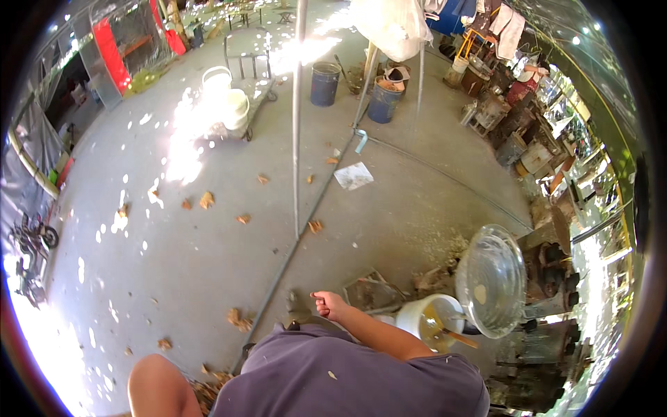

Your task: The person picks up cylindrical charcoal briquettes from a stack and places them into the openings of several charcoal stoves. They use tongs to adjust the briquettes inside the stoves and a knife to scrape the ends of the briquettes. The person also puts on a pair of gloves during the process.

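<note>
My right hand (328, 306) is in front of my body, near the middle of the lower edge, with its fingers curled in. Nothing shows in it. Just beyond my right forearm stands a white bucket (410, 321) with yellowish liquid inside, and a wooden-handled tool (458, 338) leans across its rim. Right of the bucket is a large clear round basin (492, 278), tilted. A dark metal frame (375, 292) lies on the floor near my right hand. Of my left arm only a bent, bare part shows at the lower left; my left hand is out of the picture.
A metal pole (297, 139) rises from a pipe (278, 274) along the floor. Blue drums (324, 85) and a trolley with white buckets (235, 110) stand farther off. Pots and machine parts (514, 132) line the right side. Dry leaves (207, 200) and a flat sheet (354, 176) lie about.
</note>
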Demonstrator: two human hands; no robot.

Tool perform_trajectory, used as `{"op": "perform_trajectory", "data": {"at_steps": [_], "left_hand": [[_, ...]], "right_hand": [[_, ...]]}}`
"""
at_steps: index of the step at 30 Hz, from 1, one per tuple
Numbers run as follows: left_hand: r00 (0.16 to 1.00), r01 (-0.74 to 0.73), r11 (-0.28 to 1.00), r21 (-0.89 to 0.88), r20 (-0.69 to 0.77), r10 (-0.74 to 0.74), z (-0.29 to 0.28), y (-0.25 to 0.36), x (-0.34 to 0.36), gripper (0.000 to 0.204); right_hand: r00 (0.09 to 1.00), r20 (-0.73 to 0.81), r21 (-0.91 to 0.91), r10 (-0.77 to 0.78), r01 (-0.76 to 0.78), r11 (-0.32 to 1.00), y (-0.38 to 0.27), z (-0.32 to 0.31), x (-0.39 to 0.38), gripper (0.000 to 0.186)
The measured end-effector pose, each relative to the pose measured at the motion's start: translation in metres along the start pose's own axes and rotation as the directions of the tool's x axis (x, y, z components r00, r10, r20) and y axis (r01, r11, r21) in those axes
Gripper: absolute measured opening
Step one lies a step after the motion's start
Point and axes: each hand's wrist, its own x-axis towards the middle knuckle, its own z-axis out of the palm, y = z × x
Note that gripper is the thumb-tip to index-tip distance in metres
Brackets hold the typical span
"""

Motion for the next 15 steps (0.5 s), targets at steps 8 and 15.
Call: {"op": "perform_trajectory", "data": {"at_steps": [8, 15], "left_hand": [[0.999, -0.021, 1.000, -0.004, 0.025, 0.021, -0.030, -0.203, -0.023, 0.023], [0.998, -0.041, 0.979, -0.201, -0.055, 0.030, -0.042, -0.404, -0.105, 0.022]], "right_hand": [[0.965, 0.231, -0.324, -0.123, 0.195, 0.926, -0.143, 0.264, 0.096, 0.013], [0.959, 0.151, -0.212, -0.240, 0.269, 0.940, -0.246, 0.344, 0.213, 0.013]]}}
